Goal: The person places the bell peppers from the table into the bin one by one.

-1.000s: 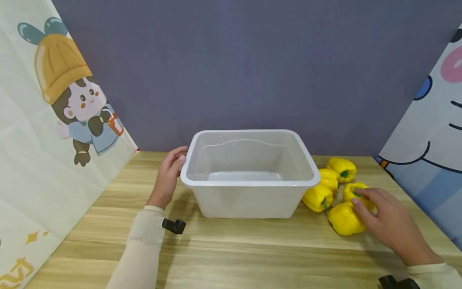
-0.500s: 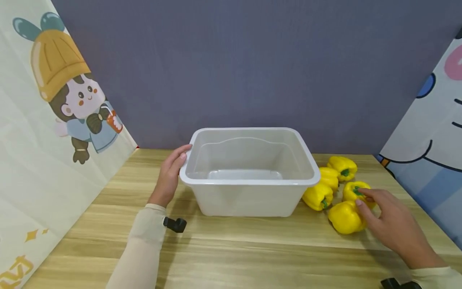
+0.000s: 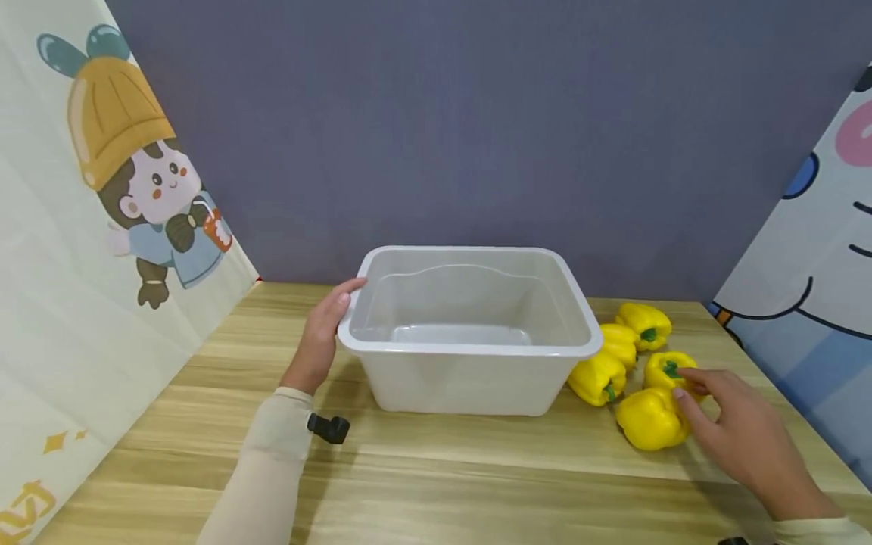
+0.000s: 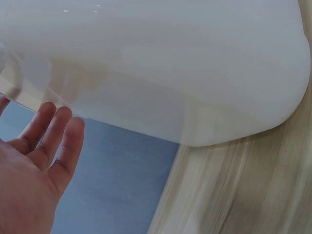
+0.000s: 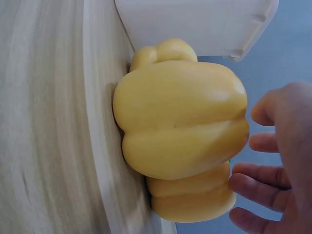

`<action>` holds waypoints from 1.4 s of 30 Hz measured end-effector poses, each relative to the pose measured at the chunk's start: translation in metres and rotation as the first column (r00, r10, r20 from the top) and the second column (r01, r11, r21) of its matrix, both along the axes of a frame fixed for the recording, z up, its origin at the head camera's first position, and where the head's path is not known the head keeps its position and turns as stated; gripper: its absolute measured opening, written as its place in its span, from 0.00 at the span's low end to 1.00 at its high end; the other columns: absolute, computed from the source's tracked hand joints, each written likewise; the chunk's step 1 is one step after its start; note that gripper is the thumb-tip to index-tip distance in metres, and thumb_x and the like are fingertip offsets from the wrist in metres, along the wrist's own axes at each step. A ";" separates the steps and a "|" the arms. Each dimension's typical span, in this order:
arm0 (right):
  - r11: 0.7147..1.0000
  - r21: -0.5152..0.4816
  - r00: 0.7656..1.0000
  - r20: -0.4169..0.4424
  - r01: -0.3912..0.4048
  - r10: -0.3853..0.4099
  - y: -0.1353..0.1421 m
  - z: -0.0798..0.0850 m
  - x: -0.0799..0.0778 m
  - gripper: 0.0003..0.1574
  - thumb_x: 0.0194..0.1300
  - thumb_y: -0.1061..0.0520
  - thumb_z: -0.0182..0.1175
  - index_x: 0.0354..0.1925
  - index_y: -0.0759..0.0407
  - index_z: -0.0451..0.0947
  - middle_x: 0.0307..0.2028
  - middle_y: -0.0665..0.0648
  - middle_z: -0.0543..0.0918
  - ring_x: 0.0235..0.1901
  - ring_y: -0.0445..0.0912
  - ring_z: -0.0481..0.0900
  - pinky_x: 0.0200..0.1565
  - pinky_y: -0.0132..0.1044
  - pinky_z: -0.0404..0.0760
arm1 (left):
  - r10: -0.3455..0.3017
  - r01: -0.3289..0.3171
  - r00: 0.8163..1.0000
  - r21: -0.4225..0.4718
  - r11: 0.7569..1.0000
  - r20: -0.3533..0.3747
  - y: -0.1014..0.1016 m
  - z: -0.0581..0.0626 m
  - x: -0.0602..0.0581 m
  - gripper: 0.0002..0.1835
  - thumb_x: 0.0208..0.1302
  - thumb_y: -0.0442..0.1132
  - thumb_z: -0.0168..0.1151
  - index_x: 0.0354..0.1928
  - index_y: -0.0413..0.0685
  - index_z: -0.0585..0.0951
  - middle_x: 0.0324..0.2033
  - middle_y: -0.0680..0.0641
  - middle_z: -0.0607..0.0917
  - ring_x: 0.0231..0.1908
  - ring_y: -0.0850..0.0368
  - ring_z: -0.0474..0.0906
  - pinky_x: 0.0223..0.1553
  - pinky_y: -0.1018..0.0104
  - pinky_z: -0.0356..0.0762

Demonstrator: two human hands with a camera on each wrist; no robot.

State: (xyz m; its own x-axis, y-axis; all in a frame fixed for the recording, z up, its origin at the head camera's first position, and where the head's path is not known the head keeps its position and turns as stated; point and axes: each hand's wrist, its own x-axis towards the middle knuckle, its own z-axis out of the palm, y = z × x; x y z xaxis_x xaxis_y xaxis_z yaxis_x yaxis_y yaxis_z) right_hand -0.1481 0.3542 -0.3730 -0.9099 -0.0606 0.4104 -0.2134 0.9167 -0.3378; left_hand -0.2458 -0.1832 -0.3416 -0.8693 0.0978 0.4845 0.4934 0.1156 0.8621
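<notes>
A white plastic storage bin (image 3: 463,384) stands upright in the middle of the table. My left hand (image 3: 315,344) is at its left rim, the forefinger lying over the edge. In the left wrist view the other fingers (image 4: 67,151) are extended, their tips at the rim's underside. Several yellow bell peppers lie to the right of the bin. Over the two nearest, a front pepper (image 3: 650,418) and a stem-up pepper (image 3: 659,367), hovers my right hand (image 3: 742,428), fingers spread and slightly bent. The right wrist view shows a gap between thumb and front pepper (image 5: 183,119).
Three more peppers sit close to the bin's right side: a front one (image 3: 597,378), a middle one (image 3: 618,344) and a back one (image 3: 643,324). A dark grey panel (image 3: 477,129) rises behind the wooden table (image 3: 436,484). Printed cloths flank both sides.
My left hand has edged right, and its forefinger now reaches over the bin's rim. My right hand stays over the peppers with hardly any movement. The head view has shifted slightly.
</notes>
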 end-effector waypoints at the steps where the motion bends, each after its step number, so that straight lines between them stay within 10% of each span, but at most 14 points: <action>1: 1.000 -0.001 1.000 0.005 0.004 -0.004 -0.001 -0.001 0.001 0.26 0.71 0.50 0.61 0.56 0.69 0.76 0.46 0.69 0.79 0.43 0.63 0.76 0.40 0.62 0.72 | -0.005 0.005 1.000 -0.009 1.000 -0.005 0.000 0.001 0.000 0.26 0.80 0.49 0.41 0.68 0.41 0.73 0.64 0.40 0.75 0.54 0.52 0.74 0.52 0.67 0.72; 42: 0.998 -0.007 0.997 0.062 0.055 -0.055 0.018 0.004 0.009 0.25 0.73 0.48 0.58 0.53 0.68 0.79 0.45 0.68 0.82 0.40 0.59 0.79 0.33 0.49 0.75 | -0.060 0.059 0.997 0.041 0.997 0.043 0.003 -0.009 0.001 0.25 0.77 0.45 0.41 0.71 0.44 0.68 0.62 0.39 0.72 0.54 0.46 0.71 0.52 0.64 0.70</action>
